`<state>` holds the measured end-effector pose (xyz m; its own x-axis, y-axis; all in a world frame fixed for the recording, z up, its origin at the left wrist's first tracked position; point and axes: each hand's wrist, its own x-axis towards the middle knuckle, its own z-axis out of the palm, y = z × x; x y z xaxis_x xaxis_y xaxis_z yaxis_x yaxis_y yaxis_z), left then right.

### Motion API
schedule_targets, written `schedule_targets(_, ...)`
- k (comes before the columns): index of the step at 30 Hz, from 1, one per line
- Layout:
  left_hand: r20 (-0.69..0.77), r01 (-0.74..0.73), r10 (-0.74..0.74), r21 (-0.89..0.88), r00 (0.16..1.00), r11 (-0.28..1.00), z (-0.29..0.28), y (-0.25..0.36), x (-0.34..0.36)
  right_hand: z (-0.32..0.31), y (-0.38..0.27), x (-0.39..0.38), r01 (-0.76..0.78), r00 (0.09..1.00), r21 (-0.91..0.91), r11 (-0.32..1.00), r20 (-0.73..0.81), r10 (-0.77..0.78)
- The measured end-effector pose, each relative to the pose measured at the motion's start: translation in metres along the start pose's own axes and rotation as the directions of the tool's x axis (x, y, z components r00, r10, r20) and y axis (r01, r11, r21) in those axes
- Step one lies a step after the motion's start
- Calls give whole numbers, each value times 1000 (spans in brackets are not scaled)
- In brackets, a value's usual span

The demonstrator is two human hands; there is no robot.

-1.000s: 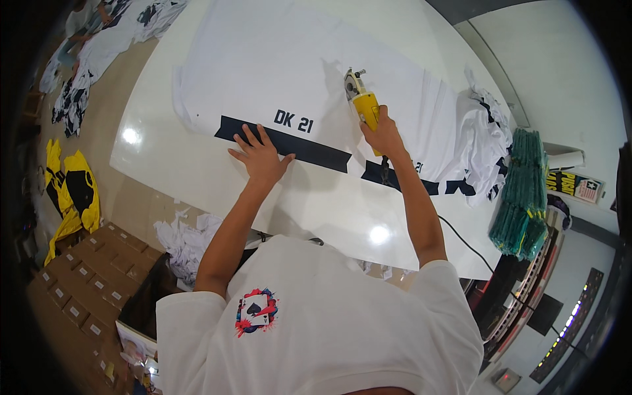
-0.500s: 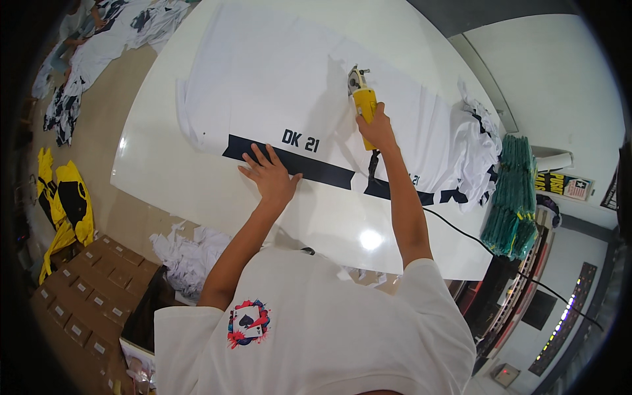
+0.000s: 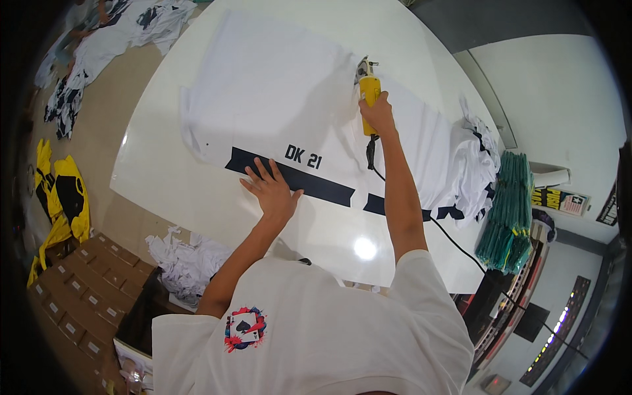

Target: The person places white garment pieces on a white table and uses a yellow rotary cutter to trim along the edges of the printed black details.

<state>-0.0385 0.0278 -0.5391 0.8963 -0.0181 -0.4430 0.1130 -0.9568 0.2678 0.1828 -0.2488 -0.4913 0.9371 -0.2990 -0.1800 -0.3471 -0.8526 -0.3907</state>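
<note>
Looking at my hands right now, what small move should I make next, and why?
I'd probably ease the yellow cutter slightly farther from you. Your right hand grips it, its head appears close to the far edge of the white cloth, and your left hand is spread over the dark band, seemingly steadying the cloth.

My left fingers (image 3: pixel 264 170) lie on smooth, matt cloth (image 3: pixel 276 85); my right fingers (image 3: pixel 380 113) wrap a cutter (image 3: pixel 370 89) of smooth plastic with a metal head (image 3: pixel 363 68). The bench (image 3: pixel 151 148) shines glossy; the boxes (image 3: pixel 99 282) look like matt cardboard.
</note>
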Motion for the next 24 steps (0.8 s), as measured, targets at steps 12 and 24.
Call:
schedule_targets(12,102,-37,17,193,995,981,-66,-167,-16,-40,3,56,28,999,-33,999,-17,-28)
schedule_targets(24,80,-112,108,46,991,993,-40,-147,-23,-23,92,-280,145,963,-22,989,232,-136)
